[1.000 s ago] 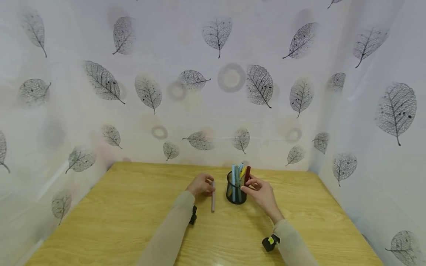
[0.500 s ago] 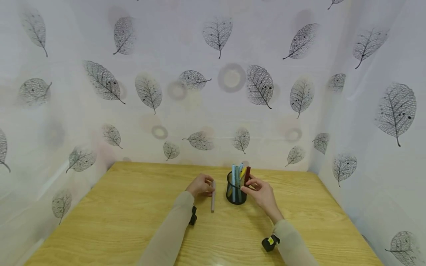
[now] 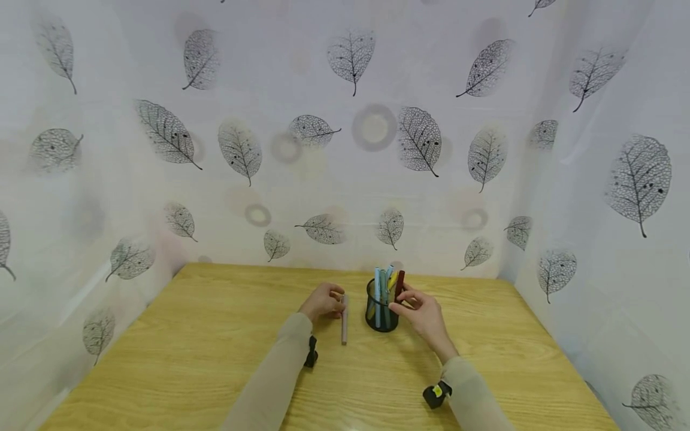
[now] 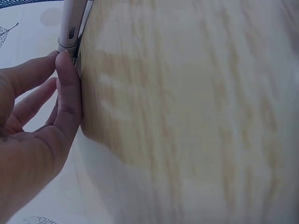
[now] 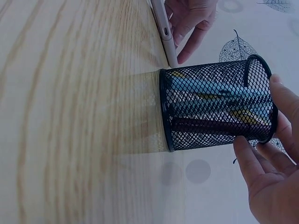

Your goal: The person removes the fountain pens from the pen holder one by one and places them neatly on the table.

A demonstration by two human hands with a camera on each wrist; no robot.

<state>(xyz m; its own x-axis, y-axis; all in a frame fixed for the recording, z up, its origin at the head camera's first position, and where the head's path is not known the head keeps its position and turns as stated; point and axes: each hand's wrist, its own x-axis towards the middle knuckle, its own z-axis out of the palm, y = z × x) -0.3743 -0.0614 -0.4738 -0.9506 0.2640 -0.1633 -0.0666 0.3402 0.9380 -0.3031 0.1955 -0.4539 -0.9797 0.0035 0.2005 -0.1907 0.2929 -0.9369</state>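
On the wooden table lies a pale pinkish pen (image 3: 344, 330), its far end pinched between the thumb and fingertips of my left hand (image 3: 322, 301). In the left wrist view the pen (image 4: 73, 23) shows a small dark slot near that end. To its right a black mesh pen holder (image 3: 382, 323) stands upright. My right hand (image 3: 426, 317) grips the holder's rim from the right, as the right wrist view shows with thumb and fingers (image 5: 247, 156) at the mesh. Inside stand light blue pens (image 3: 378, 281), a dark green one, a yellow one and a dark red one (image 3: 400, 281).
The wooden table (image 3: 215, 359) reaches back to a pale curtain (image 3: 302, 191) printed with grey leaves, which also hangs along both sides. A black wrist camera (image 3: 436, 395) sits on the right sleeve, another (image 3: 311, 353) on the left.
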